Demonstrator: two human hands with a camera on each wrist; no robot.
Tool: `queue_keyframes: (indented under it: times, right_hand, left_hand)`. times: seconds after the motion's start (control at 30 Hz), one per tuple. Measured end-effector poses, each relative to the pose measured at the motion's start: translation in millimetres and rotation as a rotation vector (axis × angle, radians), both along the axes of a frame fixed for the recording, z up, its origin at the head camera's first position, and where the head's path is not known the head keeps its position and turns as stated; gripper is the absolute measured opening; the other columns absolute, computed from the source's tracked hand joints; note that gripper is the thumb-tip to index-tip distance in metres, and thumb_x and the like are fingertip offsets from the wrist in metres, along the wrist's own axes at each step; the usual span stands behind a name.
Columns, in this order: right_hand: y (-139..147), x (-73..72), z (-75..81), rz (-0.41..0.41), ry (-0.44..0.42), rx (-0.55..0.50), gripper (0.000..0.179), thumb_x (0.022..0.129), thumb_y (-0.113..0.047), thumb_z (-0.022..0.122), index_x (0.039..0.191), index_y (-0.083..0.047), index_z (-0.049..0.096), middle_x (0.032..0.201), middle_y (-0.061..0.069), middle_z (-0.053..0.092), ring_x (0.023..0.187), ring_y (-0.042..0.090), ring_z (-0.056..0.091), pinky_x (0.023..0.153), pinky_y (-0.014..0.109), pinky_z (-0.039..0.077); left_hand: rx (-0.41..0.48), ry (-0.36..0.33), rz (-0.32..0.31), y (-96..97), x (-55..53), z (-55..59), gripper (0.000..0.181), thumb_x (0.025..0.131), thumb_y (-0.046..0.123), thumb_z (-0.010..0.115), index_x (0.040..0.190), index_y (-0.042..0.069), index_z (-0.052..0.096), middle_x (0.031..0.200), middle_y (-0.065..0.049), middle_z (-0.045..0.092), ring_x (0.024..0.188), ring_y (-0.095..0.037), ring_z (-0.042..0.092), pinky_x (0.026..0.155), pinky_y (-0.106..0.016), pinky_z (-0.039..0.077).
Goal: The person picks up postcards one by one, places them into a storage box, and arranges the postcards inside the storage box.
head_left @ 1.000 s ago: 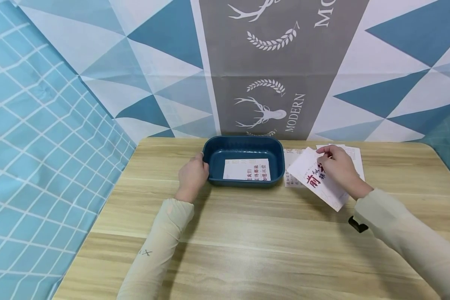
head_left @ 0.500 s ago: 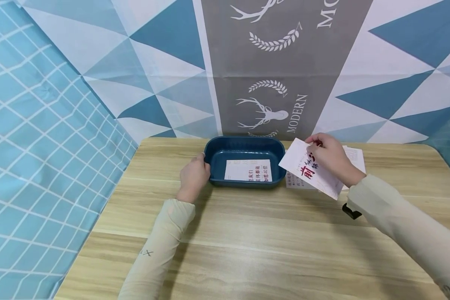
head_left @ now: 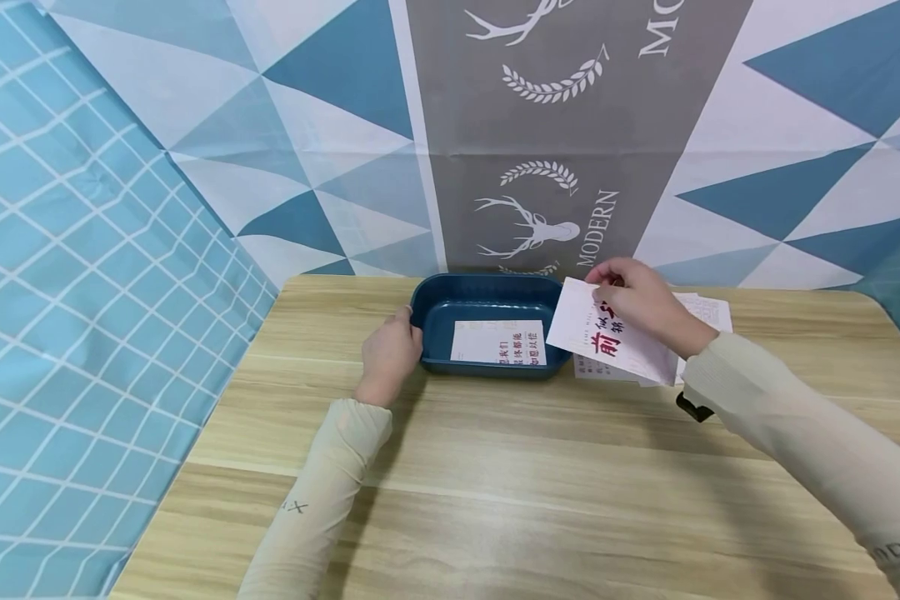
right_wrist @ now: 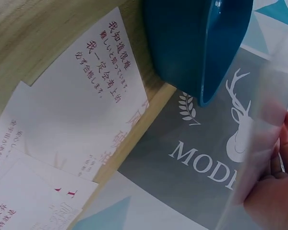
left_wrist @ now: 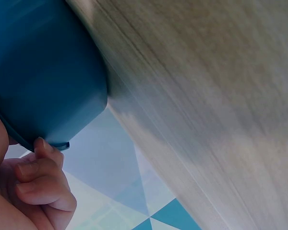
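A dark blue rectangular bin [head_left: 435, 325] stands at the back of the table, with a printed card [head_left: 487, 340] lying inside it. My left hand [head_left: 390, 354] grips the bin's left rim; in the left wrist view its curled fingers [left_wrist: 43, 184] hold the rim's edge. My right hand [head_left: 645, 304] pinches another white card [head_left: 577, 329] with red and black characters by its upper edge. That card is tilted and overlaps the bin's right rim in the head view. In the right wrist view it shows nearly edge-on [right_wrist: 259, 139], held between thumb and fingers.
Several printed cards [right_wrist: 81, 91] lie overlapping on the table to the right of the bin, partly under my right hand. The wooden table [head_left: 457, 483] meets a patterned wall covering [head_left: 532, 125] behind. A blue gridded sheet [head_left: 82, 292] hangs on the left.
My right hand has carried the pinched card leftward and away from me, toward the bin, uncovering more of the cards beneath. My left hand keeps its grip on the rim.
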State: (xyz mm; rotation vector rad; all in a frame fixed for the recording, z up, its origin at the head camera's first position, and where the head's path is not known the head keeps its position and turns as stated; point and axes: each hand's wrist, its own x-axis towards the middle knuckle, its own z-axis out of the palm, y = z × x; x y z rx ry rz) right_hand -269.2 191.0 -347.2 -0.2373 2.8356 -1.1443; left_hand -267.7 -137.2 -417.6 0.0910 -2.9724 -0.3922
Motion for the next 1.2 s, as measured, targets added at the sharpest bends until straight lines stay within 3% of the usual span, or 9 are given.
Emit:
queue_keyframes:
  times: [0.43,1.0,1.2]
  right_hand:
    - [-14,-8.0,2.1,0.118,0.016,0.022,0.025,0.090,-0.011,0.048,0.109,-0.001,0.061,0.098,0.014,0.053,0.087,0.026,0.047,0.078,0.035,0.035]
    - [-38,-20.5,-0.9,0.198,0.014,0.039,0.023,0.083,-0.007,0.053,0.102,-0.004,0.064,0.088,0.010,0.052,0.085,0.024,0.046,0.077,0.034,0.033]
    - [-43,-24.4,-3.4,0.203,-0.003,0.028,0.022,0.083,-0.007,0.052,0.102,-0.005,0.063,0.093,0.010,0.054,0.088,0.024,0.047,0.079,0.035,0.033]
  left_hand:
    - [-0.006,-0.002,0.001,-1.7,0.5,-2.8,0.037,0.093,0.020,0.048,0.126,0.006,0.054,0.107,-0.015,0.067,0.080,-0.030,0.066,0.068,-0.045,0.053]
    - [0.000,0.001,-0.005,-0.9,-0.8,-2.0,0.037,0.093,0.020,0.048,0.127,0.006,0.054,0.107,-0.015,0.066,0.079,-0.030,0.065,0.067,-0.045,0.053]
    - [-0.005,0.002,-0.004,-0.8,-0.7,-1.9,0.037,0.093,0.020,0.048,0.127,0.006,0.054,0.107,-0.015,0.066,0.079,-0.030,0.065,0.067,-0.045,0.053]
